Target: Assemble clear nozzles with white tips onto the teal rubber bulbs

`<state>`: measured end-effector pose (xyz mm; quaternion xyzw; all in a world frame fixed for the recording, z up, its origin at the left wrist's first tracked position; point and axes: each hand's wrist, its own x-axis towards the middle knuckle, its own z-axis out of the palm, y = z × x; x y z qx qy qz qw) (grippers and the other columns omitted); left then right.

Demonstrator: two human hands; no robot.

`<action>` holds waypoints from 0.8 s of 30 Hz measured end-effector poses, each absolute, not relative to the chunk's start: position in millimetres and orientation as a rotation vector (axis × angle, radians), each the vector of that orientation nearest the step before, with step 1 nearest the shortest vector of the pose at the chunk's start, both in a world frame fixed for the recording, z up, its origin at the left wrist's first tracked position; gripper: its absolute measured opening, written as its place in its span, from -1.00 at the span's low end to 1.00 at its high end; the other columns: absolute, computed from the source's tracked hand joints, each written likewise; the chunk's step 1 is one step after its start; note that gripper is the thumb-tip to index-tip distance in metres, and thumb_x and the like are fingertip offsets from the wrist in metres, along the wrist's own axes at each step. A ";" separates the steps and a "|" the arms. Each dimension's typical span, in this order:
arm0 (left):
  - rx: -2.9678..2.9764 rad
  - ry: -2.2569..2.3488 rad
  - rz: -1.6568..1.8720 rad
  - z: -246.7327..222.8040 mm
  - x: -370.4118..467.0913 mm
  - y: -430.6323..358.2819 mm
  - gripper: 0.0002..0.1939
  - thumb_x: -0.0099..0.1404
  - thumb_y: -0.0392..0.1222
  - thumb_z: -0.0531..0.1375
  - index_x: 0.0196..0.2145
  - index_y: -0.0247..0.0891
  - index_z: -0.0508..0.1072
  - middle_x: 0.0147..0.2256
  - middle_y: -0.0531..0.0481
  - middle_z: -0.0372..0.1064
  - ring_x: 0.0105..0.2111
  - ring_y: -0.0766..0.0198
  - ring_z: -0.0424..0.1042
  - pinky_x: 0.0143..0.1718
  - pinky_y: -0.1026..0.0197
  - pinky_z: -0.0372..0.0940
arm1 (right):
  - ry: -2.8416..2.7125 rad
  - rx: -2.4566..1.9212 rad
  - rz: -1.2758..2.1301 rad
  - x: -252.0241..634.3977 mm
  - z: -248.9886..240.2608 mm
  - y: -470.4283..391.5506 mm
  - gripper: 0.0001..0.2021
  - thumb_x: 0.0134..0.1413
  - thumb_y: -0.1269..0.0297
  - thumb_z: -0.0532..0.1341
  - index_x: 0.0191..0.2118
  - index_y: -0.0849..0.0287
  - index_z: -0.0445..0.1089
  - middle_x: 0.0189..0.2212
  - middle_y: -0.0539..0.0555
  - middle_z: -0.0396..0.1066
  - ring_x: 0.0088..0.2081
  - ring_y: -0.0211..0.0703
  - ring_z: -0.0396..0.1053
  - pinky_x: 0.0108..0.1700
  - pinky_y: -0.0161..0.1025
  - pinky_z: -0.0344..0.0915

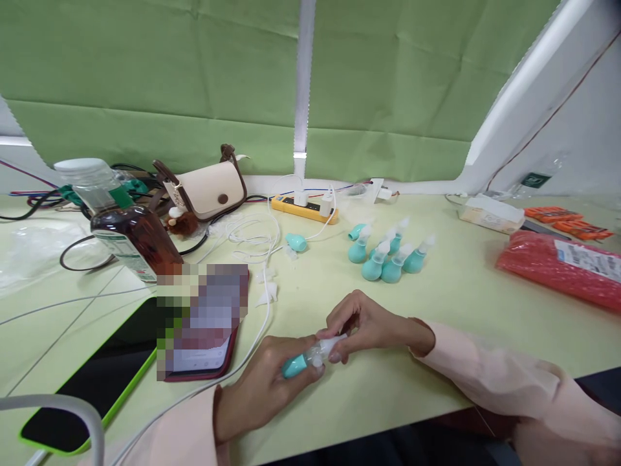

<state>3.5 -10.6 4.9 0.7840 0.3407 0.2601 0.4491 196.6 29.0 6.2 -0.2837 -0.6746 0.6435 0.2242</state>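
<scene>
I watched through one head-worn camera, above the near edge of the bench, facing forward and down. It sat close over the left hand and right hand; beyond the far edge, green covering filled the top.

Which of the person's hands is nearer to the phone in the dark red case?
Left. The left hand is just to the right of the phone; the right hand is farther right, beyond the left.

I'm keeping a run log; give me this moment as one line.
left hand: holds teal bulb; right hand: pinches white tip; beyond: bulb cluster
</scene>
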 end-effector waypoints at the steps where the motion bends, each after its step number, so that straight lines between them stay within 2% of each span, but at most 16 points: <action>1: 1.926 0.851 0.661 3.4 3.6 -10.3 -0.76 0.23 -0.18 0.03 -0.22 -0.21 0.44 -0.35 0.07 0.43 -0.39 0.28 0.36 -0.32 0.33 0.21 | -1.819 -0.797 1.734 192.8 3.1 26.4 -0.74 -0.29 0.35 0.32 -0.32 0.23 0.47 -0.50 0.05 0.44 -0.54 -0.32 0.34 -0.51 -0.38 0.33; 5: 1.827 0.931 0.811 -3.1 3.4 -9.5 -0.75 0.19 -0.16 0.09 -0.16 -0.16 0.38 -0.24 0.08 0.41 -0.22 0.24 0.35 -0.20 0.31 0.20 | -1.664 -0.919 1.315 173.7 -4.0 16.0 -0.77 -0.21 0.23 0.27 -0.38 0.27 0.48 -0.57 0.06 0.41 -0.66 -0.40 0.22 -0.65 -0.43 0.21; 7: 1.831 0.971 0.868 -5.5 2.4 -9.9 -0.65 0.16 -0.15 0.13 -0.07 -0.13 0.31 -0.16 0.06 0.37 -0.11 0.20 0.29 -0.11 0.27 0.17 | -1.698 -0.976 1.122 169.9 1.7 18.4 -0.76 -0.13 0.18 0.21 -0.42 0.27 0.47 -0.62 0.04 0.38 -0.68 -0.42 0.15 -0.67 -0.44 0.13; 10: 1.857 1.052 0.964 -8.5 0.2 -10.1 -0.45 0.15 -0.12 0.14 0.08 -0.11 0.08 0.06 -0.01 0.14 0.07 0.15 0.07 0.05 0.14 0.02 | -1.828 -1.094 0.824 177.5 20.5 39.3 -0.68 -0.02 0.11 0.11 -0.47 0.27 0.45 -0.74 -0.04 0.23 -0.70 -0.44 0.03 -0.68 -0.43 0.01; 12: 1.841 1.131 1.046 -10.1 -0.8 -8.7 -0.42 0.19 -0.12 0.09 0.13 -0.12 -0.03 0.14 -0.05 -0.02 0.11 0.14 -0.03 0.08 0.08 -0.04 | -1.888 -1.229 0.485 186.8 33.0 61.2 -0.62 0.03 0.08 0.04 -0.52 0.29 0.42 -0.77 -0.07 0.11 -0.70 -0.42 -0.02 -0.66 -0.41 -0.03; 13: 1.841 1.158 1.072 -10.4 -1.1 -7.6 -0.46 0.21 -0.13 0.06 0.12 -0.13 -0.01 0.14 -0.07 -0.02 0.11 0.15 -0.01 0.07 0.07 -0.02 | -1.925 -1.286 0.264 190.8 37.3 72.6 -0.59 0.07 0.09 0.00 -0.52 0.29 0.41 -0.76 -0.06 0.12 -0.68 -0.41 0.00 -0.63 -0.40 -0.02; 15: 1.903 1.152 1.049 -9.6 -0.9 -5.5 -0.63 0.23 -0.18 0.04 0.01 -0.18 0.18 0.02 -0.09 0.16 0.00 0.17 0.16 -0.02 0.12 0.11 | -2.077 -1.416 -0.128 195.3 41.0 92.9 -0.58 0.12 0.16 -0.06 -0.57 0.27 0.38 -0.74 -0.04 0.15 -0.64 -0.38 0.04 -0.54 -0.38 0.01; 17: 2.058 1.086 0.937 -7.1 0.0 -4.7 -0.82 0.23 -0.24 0.02 -0.22 -0.24 0.36 -0.23 -0.07 0.35 -0.20 0.22 0.31 -0.18 0.19 0.22 | -2.141 -1.485 -0.266 195.4 39.6 107.7 -0.60 0.10 0.21 -0.03 -0.63 0.26 0.36 -0.74 -0.02 0.19 -0.63 -0.35 0.09 -0.51 -0.36 0.00; 18: 2.157 1.045 0.878 -5.6 0.6 -5.0 -0.83 0.24 -0.27 0.01 -0.31 -0.26 0.38 -0.35 -0.05 0.37 -0.30 0.24 0.33 -0.26 0.21 0.23 | -2.148 -1.513 -0.285 194.5 38.3 112.8 -0.62 0.08 0.23 -0.01 -0.63 0.25 0.36 -0.74 -0.01 0.21 -0.62 -0.33 0.12 -0.50 -0.35 -0.01; 21: 2.428 0.953 0.758 -2.3 2.3 -7.8 -0.80 0.24 -0.31 -0.03 -0.37 -0.30 0.38 -0.48 -0.04 0.33 -0.41 0.24 0.30 -0.37 0.23 0.21 | -2.104 -1.596 -0.337 191.6 37.5 119.8 -0.74 0.04 0.24 0.03 -0.40 0.24 0.41 -0.68 0.04 0.30 -0.57 -0.22 0.23 -0.50 -0.32 -0.02; 24: 2.534 0.971 0.678 -2.6 3.0 -11.1 -0.81 0.24 -0.33 -0.05 -0.39 -0.31 0.35 -0.49 -0.04 0.31 -0.46 0.27 0.27 -0.43 0.26 0.18 | -2.050 -1.650 -0.435 187.2 42.1 115.0 -0.67 0.06 0.19 0.01 -0.11 0.24 0.30 -0.59 0.09 0.36 -0.50 -0.13 0.29 -0.49 -0.31 -0.02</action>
